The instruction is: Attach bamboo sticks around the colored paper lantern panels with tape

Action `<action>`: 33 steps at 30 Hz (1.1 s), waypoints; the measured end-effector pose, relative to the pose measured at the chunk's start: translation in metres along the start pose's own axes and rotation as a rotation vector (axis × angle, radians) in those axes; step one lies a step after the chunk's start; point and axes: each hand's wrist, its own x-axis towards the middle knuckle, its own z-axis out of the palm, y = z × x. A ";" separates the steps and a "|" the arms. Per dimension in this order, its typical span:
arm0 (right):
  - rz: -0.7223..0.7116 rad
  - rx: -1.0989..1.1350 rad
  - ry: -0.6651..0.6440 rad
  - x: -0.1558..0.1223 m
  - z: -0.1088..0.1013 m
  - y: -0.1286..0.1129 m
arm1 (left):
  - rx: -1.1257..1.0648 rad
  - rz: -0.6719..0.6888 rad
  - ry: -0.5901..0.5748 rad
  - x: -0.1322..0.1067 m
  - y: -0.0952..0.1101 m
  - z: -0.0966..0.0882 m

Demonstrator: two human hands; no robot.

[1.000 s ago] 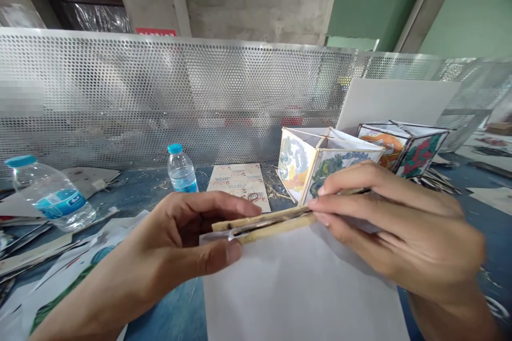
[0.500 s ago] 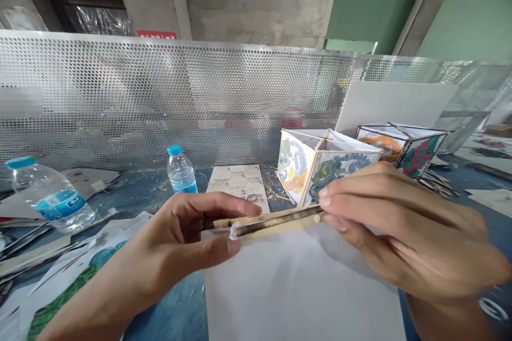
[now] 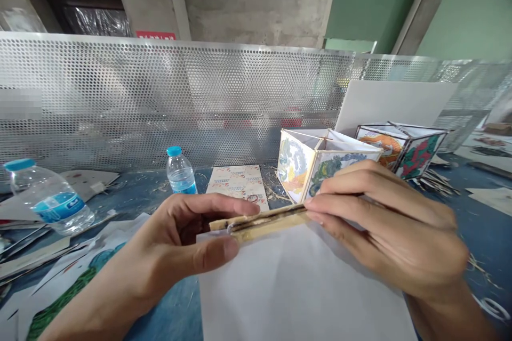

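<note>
Left to right: one clear plastic bottle (image 3: 64, 208), blue cap and blue label, leaning near the left edge of the worktop (image 3: 172, 303); below it, overlapping papers and strips, too jumbled to count, plus one sheet with green and blue painting (image 3: 76, 285) toward the near left corner. A second blue-capped bottle (image 3: 182, 173), upright, left of middle toward the far edge; two bottles total. Left hand (image 3: 160, 245): one, thumb and index clamped on the left end of two pale strips (image 3: 218, 225), over the middle of the worktop near its near edge. One dark stick (image 3: 272, 217) lies along between them, bit of white at its left end. One white sheet (image 3: 304, 287) hangs toward the viewer from the lower strip. Behind, near the far edge, one printed board (image 3: 236, 181), flat. Right hand (image 3: 392, 240): one, fingers pinched together on the dark stick at its right end. Beyond it, two paper boxes on stick frames: one with yellow and green painting (image 3: 294, 170), one with orange and red-green painting (image 3: 420, 160). One plain white board (image 3: 396, 104) leans upright behind them on the perforated panel (image 3: 160, 101) lining the far edge. Right of the boxes, one heap of thin strips (image 3: 438, 182), uncountable; one white ring (image 3: 492, 306) toward the near right corner.
</note>
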 end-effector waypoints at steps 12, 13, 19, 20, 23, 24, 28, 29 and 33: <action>0.000 -0.005 0.005 0.000 0.005 -0.002 | -0.223 -0.171 -0.057 -0.005 0.001 0.001; -0.005 -0.012 -0.011 0.000 0.005 -0.001 | -0.226 -0.183 -0.048 -0.005 0.001 0.002; -0.013 -0.040 -0.081 0.001 0.002 -0.002 | -0.139 -0.166 -0.046 -0.007 -0.003 -0.004; -0.010 -0.036 -0.087 0.001 0.001 -0.003 | -0.120 -0.154 -0.054 -0.007 -0.003 -0.006; -0.014 -0.028 -0.100 -0.001 -0.001 -0.006 | -0.055 -0.102 -0.100 -0.009 -0.004 -0.008; -0.018 -0.038 -0.097 -0.002 -0.001 -0.007 | -0.026 -0.087 -0.095 -0.009 -0.004 -0.007; -0.031 -0.116 -0.103 -0.005 -0.001 -0.012 | 0.228 -0.011 0.056 -0.011 -0.002 0.002; -0.038 -0.131 -0.112 -0.005 -0.001 -0.013 | 0.301 0.008 0.086 -0.011 -0.001 0.004; -0.062 -0.135 -0.097 -0.002 -0.002 -0.008 | 0.489 0.095 0.176 -0.015 0.000 0.007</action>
